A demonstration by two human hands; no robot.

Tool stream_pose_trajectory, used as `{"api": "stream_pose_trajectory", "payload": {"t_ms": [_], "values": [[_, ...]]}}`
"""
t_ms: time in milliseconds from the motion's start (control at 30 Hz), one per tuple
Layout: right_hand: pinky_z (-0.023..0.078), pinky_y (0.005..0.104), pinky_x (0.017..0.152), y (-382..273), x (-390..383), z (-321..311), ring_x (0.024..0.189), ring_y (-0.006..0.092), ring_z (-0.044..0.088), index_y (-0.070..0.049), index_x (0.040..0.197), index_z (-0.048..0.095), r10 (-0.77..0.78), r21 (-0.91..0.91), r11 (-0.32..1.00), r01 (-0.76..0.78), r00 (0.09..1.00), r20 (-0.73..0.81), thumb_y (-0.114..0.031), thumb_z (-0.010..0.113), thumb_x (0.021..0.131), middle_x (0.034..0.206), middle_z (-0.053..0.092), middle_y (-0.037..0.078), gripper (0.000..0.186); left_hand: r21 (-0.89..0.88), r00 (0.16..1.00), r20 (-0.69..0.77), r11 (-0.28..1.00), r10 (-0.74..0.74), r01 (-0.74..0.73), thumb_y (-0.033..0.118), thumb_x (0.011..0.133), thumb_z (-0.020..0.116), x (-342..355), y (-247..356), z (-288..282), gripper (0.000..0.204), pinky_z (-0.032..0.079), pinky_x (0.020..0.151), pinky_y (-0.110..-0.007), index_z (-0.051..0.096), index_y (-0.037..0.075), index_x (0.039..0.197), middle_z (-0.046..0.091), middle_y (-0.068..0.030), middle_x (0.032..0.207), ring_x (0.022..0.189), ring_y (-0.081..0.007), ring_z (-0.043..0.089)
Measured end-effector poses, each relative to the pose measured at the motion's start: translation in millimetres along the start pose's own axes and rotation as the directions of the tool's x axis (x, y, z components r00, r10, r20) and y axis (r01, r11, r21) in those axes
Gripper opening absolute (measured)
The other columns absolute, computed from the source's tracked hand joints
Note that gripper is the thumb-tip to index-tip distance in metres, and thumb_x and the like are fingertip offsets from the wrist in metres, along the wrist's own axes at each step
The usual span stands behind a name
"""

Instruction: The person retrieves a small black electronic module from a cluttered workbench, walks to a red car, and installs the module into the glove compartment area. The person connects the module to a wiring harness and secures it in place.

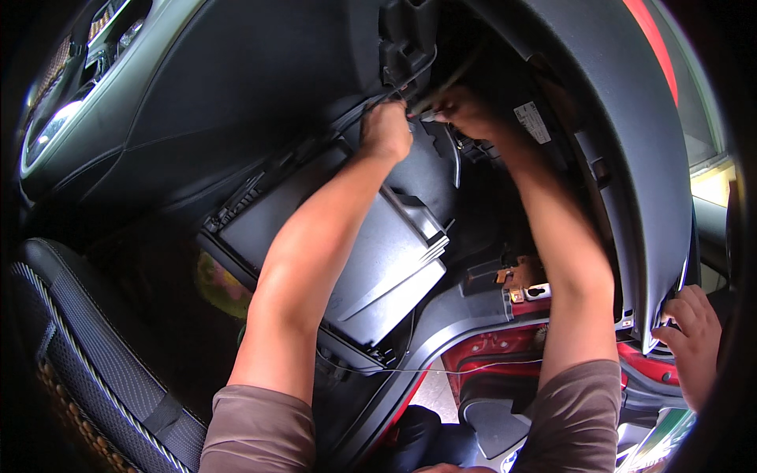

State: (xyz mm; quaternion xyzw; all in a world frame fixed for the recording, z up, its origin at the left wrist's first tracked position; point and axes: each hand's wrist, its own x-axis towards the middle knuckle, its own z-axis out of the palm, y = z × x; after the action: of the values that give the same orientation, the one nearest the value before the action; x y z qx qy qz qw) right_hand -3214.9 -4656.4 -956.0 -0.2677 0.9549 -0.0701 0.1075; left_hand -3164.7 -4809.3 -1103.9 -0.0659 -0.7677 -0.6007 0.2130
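Both my arms reach into the opened dashboard of a car. My left hand (386, 130) is closed, fingers bunched by a thin dark wire (415, 75); what they grip is too small to make out. Close to its right, my right hand (467, 114) is also closed, its fingertips pinching something small and hidden. A strip-like cable (449, 82) slants up between the hands into the dark cavity. Below them, under my left forearm, the glove box (378, 260) hangs down, a black bin with a lit, shiny lower face.
The dashboard side panel (623, 118) curves along the right. Another person's hand (690, 335) rests at its lower end. A woven-trim seat (102, 355) stands lower left, and a red door sill (493, 347) lies below. A thin wire (465, 370) crosses the doorway.
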Motion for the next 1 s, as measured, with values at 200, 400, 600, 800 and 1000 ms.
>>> {"api": "stream_pose_trajectory", "payload": {"t_ms": [200, 400, 600, 800, 1000], "values": [[0.058, 0.043, 0.093, 0.7, -8.2, 8.4, 0.104, 0.0314, 0.075, -0.001, 0.117, 0.076, 0.104, 0.09, 0.992, -0.089, 0.98, -0.171, -0.008, 0.082, 0.093, 0.112, 0.08, 0.018, 0.026, -0.063, 0.998, 0.039, 0.997, 0.044, -0.041, 0.009, 0.078, 0.094, 1.0, -3.4, 1.1, 0.056, 0.052, 0.113, -0.044, 0.075, 0.006, 0.13, 0.076, -0.0218, 0.121, 0.125, -0.0409, 0.068], [0.057, 0.0413, 0.102, 7.6, -22.9, 20.5, 0.116, 0.0321, 0.074, 0.001, 0.135, 0.066, 0.074, -0.029, 0.996, -0.09, 0.934, -0.349, -0.001, 0.073, 0.097, 0.125, 0.077, 0.019, 0.038, -0.237, 0.985, 0.169, 0.97, -0.022, 0.062, 0.002, 0.075, 0.09, -1.7, -5.6, -16.5, 0.054, 0.057, 0.102, -0.041, 0.077, 0.009, 0.127, 0.078, -0.0196, 0.114, 0.112, -0.0349, 0.074], [0.058, 0.0383, 0.1, 7.7, -51.0, 34.7, 0.113, 0.0281, 0.076, -0.001, 0.141, 0.066, 0.081, 0.033, 0.997, -0.074, 0.923, -0.377, 0.002, 0.072, 0.095, 0.124, 0.077, 0.019, 0.046, -0.458, 0.915, 0.389, 0.884, 0.107, 0.092, -0.017, 0.081, 0.074, -5.8, 5.6, -21.5, 0.042, 0.055, 0.089, -0.03, 0.072, 0.007, 0.115, 0.078, -0.0049, 0.104, 0.098, -0.0113, 0.071], [0.06, 0.0392, 0.095, -6.0, -73.4, 39.0, 0.105, 0.0275, 0.076, -0.004, 0.144, 0.066, 0.133, 0.023, 0.99, -0.139, 0.869, -0.476, 0.001, 0.071, 0.096, 0.12, 0.078, 0.019, 0.049, -0.586, 0.932, 0.268, 0.809, 0.245, -0.045, -0.018, 0.075, 0.071, -7.2, 1.5, -14.5, 0.041, 0.055, 0.095, -0.032, 0.069, 0.007, 0.108, 0.075, -0.0062, 0.12, 0.112, -0.0165, 0.07], [0.061, 0.0405, 0.09, -28.5, -97.4, 42.8, 0.097, 0.031, 0.077, -0.004, 0.146, 0.065, 0.122, -0.089, 0.979, -0.184, 0.874, -0.471, -0.005, 0.072, 0.097, 0.112, 0.078, 0.021, 0.049, -0.648, 0.923, 0.264, 0.76, 0.278, -0.044, -0.02, 0.074, 0.072, -12.0, 5.6, -21.0, 0.043, 0.055, 0.098, -0.031, 0.071, 0.008, 0.107, 0.076, -0.0022, 0.126, 0.117, -0.0161, 0.069]]}}
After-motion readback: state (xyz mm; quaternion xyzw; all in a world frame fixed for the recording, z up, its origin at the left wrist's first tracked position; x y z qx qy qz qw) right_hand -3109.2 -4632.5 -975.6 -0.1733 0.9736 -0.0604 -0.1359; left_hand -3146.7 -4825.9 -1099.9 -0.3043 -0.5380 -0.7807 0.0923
